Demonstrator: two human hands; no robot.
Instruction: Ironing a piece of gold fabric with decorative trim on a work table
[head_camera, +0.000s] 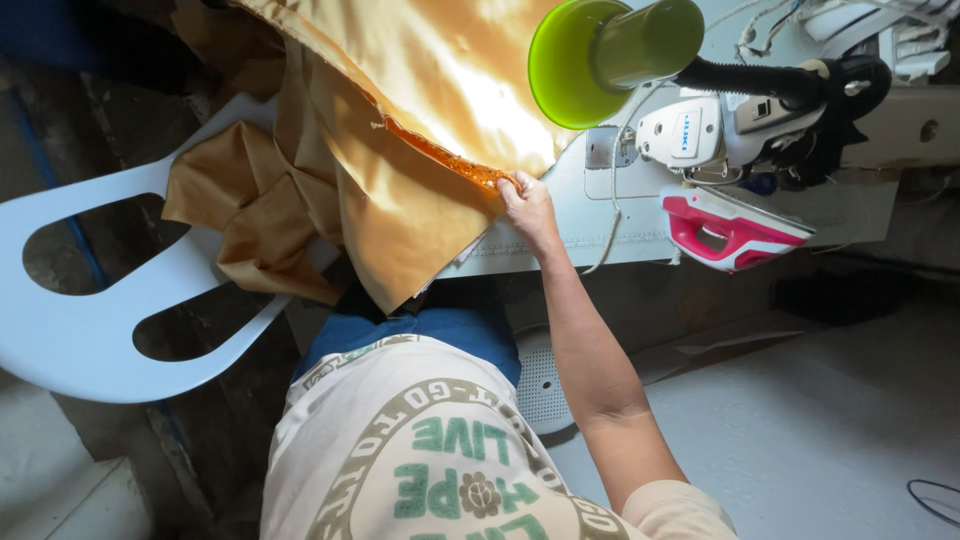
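One hand visible: my right hand (527, 205), fingers pinched shut on the frayed orange edge of the gold satin fabric (420, 110) at the sewing table's (560, 235) front edge. Fabric is shiny, creased, draping off the table's left side onto a white plastic chair (90, 330). Pink iron (735, 230) sits near the front edge, right of my hand. Left hand not visible.

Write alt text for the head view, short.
A person's right hand pinches the orange-trimmed edge of a shiny gold fabric on a sewing machine table. A green lamp, a pink iron and a white plastic chair surround it; the left hand is unseen.
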